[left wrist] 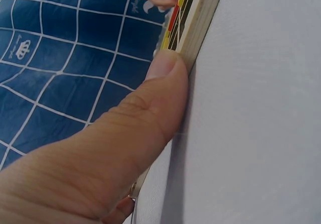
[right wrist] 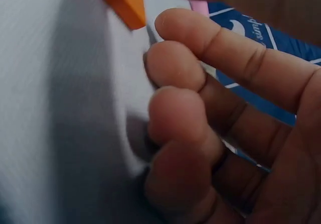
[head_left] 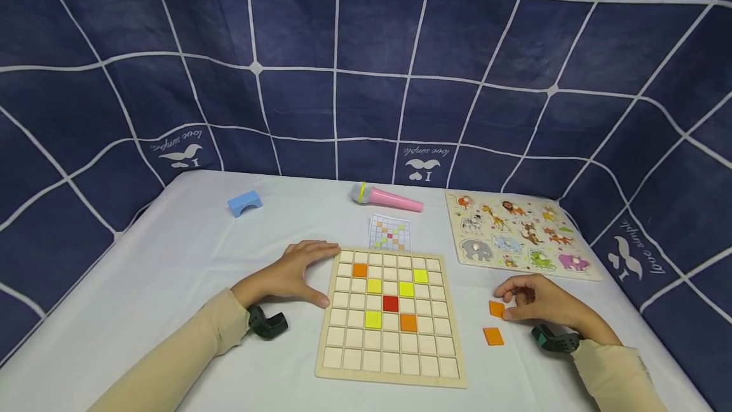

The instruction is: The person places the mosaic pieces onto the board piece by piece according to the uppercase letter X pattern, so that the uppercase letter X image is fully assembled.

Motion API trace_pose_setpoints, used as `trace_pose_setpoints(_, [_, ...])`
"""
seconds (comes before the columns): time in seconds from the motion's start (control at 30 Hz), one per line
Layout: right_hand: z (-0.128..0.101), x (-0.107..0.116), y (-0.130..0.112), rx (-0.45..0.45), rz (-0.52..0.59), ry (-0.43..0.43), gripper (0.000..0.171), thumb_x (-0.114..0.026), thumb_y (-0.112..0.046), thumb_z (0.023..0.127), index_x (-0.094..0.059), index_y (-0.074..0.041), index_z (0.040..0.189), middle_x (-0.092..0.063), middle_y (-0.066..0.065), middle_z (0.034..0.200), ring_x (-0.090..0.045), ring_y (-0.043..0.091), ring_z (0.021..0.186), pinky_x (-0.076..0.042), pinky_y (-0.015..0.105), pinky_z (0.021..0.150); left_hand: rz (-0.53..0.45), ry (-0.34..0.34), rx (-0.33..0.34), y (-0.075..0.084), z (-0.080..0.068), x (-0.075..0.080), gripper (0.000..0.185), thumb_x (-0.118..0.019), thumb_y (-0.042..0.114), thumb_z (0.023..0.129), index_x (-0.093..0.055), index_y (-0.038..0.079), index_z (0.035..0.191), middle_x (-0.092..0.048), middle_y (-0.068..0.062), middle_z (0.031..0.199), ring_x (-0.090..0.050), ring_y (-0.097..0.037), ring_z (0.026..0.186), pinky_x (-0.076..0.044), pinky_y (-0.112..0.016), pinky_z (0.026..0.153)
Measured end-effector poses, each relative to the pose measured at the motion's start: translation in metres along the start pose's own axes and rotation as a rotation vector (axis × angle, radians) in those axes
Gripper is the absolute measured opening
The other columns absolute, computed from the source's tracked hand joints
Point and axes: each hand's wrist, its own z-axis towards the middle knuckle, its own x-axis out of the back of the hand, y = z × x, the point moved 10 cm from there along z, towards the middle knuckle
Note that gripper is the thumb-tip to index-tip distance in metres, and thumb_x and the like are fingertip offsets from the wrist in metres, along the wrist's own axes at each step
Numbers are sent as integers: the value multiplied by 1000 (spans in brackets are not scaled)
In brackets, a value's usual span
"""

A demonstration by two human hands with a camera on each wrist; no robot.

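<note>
A square wooden grid board (head_left: 391, 377) lies on the white table, bearing yellow tiles (head_left: 373, 320), orange tiles (head_left: 408, 323) and a red tile (head_left: 391, 303). My left hand (head_left: 294, 275) spreads along the board's left edge, its thumb and fingertips against the side. In the left wrist view that thumb (left wrist: 135, 116) touches the board's edge (left wrist: 198, 30). To the right of the board, my right hand (head_left: 540, 302) has its thumb at a loose orange tile (head_left: 495, 308). The right wrist view shows loosely bent fingers (right wrist: 175, 66) near an orange tile (right wrist: 125, 0). Another orange tile (head_left: 493, 336) lies closer to me.
Behind the board lies a printed pattern card (head_left: 391, 232), partly covered by it. Farther back rests a pink toy microphone (head_left: 394, 199). A blue arch block (head_left: 244, 203) sits at back left, an animal puzzle board (head_left: 517, 234) at back right. Dark blue gridded cloth (head_left: 366, 107) encloses the table.
</note>
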Motion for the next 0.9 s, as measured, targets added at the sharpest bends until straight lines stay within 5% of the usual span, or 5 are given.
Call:
trace_pose_setpoints(0.47, [-1,-4,-4,63,-125,1,24,-87,4,83,-72,1,101,-60,0,79,-48,4,66,-40,25,54,6,1,-5,4,-1,2,109,-101,44,71,-51,6,161,-48,-15,166,-35,-43,155,-23,-68,121])
trace_pose_setpoints(0.9, [0,-5,-15,84,-121,23,22,-88,0,84,-74,-3,101,-61,0,78,-50,3,66,-42,26,55,3,3,-5,5,-2,2,109,-101,44,71,-52,5,160,-49,-16,166,-36,-42,154,-23,-67,121])
